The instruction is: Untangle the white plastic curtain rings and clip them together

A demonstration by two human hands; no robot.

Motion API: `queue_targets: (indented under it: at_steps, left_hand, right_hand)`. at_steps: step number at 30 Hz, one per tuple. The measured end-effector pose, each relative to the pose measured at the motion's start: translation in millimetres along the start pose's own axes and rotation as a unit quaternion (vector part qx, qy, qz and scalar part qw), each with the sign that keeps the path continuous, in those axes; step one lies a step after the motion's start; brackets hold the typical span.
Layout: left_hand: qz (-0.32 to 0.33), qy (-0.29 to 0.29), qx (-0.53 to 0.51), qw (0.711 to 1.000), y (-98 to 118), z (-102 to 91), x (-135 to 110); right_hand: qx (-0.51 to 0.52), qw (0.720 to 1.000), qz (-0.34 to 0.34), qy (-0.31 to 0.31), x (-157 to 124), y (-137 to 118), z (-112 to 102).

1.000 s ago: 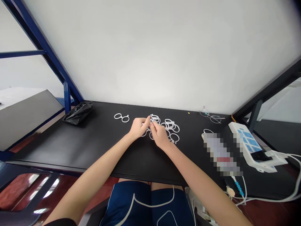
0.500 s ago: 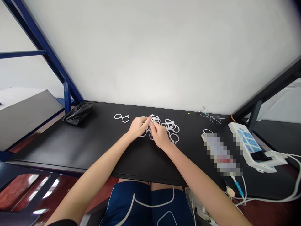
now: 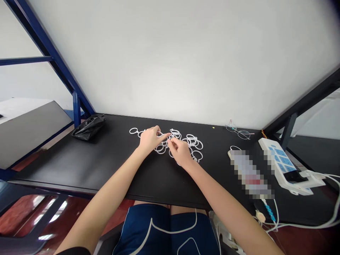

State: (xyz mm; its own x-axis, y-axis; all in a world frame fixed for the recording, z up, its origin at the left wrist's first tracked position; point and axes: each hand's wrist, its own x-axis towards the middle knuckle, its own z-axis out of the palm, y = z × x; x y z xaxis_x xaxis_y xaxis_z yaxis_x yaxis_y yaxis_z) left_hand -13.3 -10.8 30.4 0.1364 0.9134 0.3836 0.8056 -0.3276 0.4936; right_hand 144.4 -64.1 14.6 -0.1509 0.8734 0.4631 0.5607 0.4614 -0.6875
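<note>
A loose pile of thin white plastic rings (image 3: 195, 141) lies on the black table, some joined by small connectors. Over its left side, my left hand (image 3: 150, 140) has curled fingers around a white ring, whose curve shows between finger and thumb; the thumb reaches toward my other hand. My right hand (image 3: 180, 151) is closed in a pinch above the pile's middle; what its fingertips hold is too small to make out. Left of the pile lies a separate joined pair of white rings (image 3: 133, 131), partly covered by my left hand.
A crumpled black plastic bag (image 3: 89, 128) sits at the table's left end. Eyeglasses (image 3: 243, 134), a blurred phone (image 3: 249, 173) on a cable and a white power strip (image 3: 283, 163) lie to the right. Behind the table rises a white wall (image 3: 175, 63).
My left hand has moved left, away from my right hand, and its fingers have curled with a ring between them. My right hand has barely shifted and its fingers are more bent.
</note>
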Motion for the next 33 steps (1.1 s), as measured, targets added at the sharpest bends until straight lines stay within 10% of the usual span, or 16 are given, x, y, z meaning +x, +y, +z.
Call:
queue_targets:
  at_steps: [33]
  left_hand:
    - [-0.054,-0.010,0.183,0.982,-45.7,3.3,12.7]
  right_hand:
    - [0.005,1.000,0.003,-0.007,-1.4,-1.7,-0.5]
